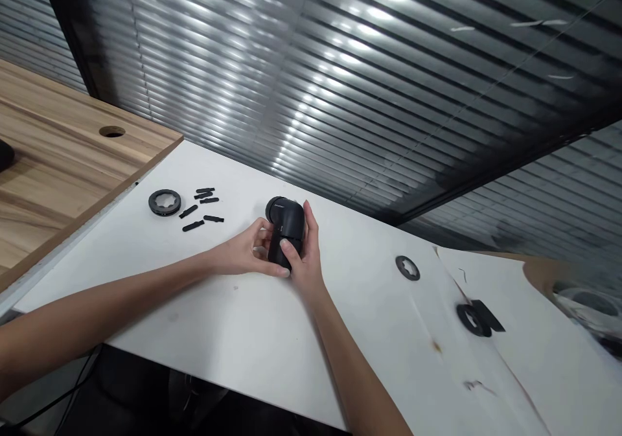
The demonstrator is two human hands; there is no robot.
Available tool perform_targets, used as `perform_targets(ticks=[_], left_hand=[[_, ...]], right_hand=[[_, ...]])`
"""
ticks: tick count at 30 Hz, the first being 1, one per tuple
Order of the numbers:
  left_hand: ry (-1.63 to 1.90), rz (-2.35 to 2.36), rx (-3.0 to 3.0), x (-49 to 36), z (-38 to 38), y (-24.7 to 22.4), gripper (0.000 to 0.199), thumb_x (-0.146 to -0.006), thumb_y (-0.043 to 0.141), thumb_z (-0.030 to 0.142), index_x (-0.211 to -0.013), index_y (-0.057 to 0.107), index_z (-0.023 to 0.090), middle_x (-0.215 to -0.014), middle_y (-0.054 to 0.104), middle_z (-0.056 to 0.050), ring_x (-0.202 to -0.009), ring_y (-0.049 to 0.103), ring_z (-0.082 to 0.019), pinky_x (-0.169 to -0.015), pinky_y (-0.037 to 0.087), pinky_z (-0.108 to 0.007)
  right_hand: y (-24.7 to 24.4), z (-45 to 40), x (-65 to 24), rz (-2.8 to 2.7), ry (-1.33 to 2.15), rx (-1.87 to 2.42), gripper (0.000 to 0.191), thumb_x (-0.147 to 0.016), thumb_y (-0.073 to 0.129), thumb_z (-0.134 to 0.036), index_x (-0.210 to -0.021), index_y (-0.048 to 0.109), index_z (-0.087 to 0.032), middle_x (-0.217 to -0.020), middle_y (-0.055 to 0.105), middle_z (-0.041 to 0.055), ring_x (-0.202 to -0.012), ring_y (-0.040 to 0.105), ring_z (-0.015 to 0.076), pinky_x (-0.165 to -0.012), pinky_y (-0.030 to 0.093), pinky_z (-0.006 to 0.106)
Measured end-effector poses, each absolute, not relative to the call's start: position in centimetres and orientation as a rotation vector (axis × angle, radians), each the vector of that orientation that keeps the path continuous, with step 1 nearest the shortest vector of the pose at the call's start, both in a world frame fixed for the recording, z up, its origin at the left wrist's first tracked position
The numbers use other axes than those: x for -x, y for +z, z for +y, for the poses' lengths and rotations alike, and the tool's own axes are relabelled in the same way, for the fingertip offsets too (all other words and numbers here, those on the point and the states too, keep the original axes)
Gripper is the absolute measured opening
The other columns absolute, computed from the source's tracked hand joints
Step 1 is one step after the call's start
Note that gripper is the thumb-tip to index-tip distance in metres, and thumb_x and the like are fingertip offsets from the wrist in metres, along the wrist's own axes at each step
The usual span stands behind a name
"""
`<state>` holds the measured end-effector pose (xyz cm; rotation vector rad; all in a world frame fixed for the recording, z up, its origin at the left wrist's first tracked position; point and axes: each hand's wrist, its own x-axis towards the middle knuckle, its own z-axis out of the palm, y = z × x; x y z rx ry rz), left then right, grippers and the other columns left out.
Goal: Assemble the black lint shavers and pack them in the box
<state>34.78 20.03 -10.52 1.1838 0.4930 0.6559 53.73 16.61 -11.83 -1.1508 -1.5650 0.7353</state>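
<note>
Two sets of fingers (261, 247) press around a black elbow-shaped cylinder (286, 225), with the right thumb (286, 248) lying across its front, so the work in hand is gripping it between both hands over the middle of the counter. The left hand (238, 252) reaches in from 9 o'clock with its fingers curled, and the right hand (306, 264) rises from 6 o'clock. Both forearms stretch low above the white counter (204, 319). Toward 9 o'clock lie a black star-holed ring (164, 202) and several small black strips (199, 208); a similar ring (407, 267) sits at 3 o'clock, and another ring (469, 320) overlaps a black strip (488, 315) near 4 o'clock.
</note>
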Motion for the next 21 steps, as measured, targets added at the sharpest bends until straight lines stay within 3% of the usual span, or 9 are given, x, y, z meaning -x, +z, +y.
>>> perform_targets(ticks=[5, 13, 17, 21], left_hand=[[0.659, 0.551, -1.185, -34.9, 19.7, -10.5, 0.066, -0.070, 0.099, 0.035, -0.109, 0.048, 0.023, -0.114, 0.067, -0.006, -0.102, 0.070, -0.023, -0.093, 0.055, -0.046], [0.680, 0.577, -1.168, -35.1, 19.7, -10.3, 0.071, -0.064, 0.102, 0.035, -0.105, 0.044, 0.024, -0.109, 0.067, -0.005, -0.105, 0.070, -0.024, -0.093, 0.055, -0.046], [0.664, 0.542, -1.228, -35.1, 19.4, -10.3, 0.068, -0.070, 0.098, 0.038, -0.109, 0.045, 0.023, -0.120, 0.064, -0.009, -0.110, 0.069, -0.026, -0.092, 0.056, -0.047], [0.681, 0.574, -1.300, -35.3, 19.1, -10.5, 0.079, -0.062, 0.102, 0.034, -0.116, 0.046, 0.023, -0.136, 0.055, -0.014, -0.116, 0.067, -0.031, -0.086, 0.060, -0.045]], right_hand=[[-11.4, 16.5, -53.8, -1.562, 0.789, 1.138, 0.071, -0.101, 0.066, -0.062, -0.164, 0.042, -0.038, -0.176, 0.033, 0.0031, -0.161, 0.035, 0.0331, -0.132, 0.032, 0.059], [-11.5, 16.2, -53.6, -1.562, 0.809, 1.153, 0.073, -0.105, 0.057, -0.064, -0.169, 0.033, -0.037, -0.174, 0.036, 0.0026, -0.159, 0.038, 0.0296, -0.131, 0.037, 0.052], [-12.0, 16.1, -53.6, -1.547, 0.793, 1.174, 0.073, -0.106, 0.055, -0.062, -0.169, 0.028, -0.037, -0.172, 0.039, 0.0046, -0.155, 0.043, 0.0298, -0.129, 0.038, 0.054], [-12.7, 16.4, -53.5, -1.544, 0.715, 1.213, 0.074, -0.104, 0.054, -0.066, -0.168, 0.032, -0.034, -0.168, 0.042, 0.0085, -0.153, 0.044, 0.0328, -0.127, 0.040, 0.057]])
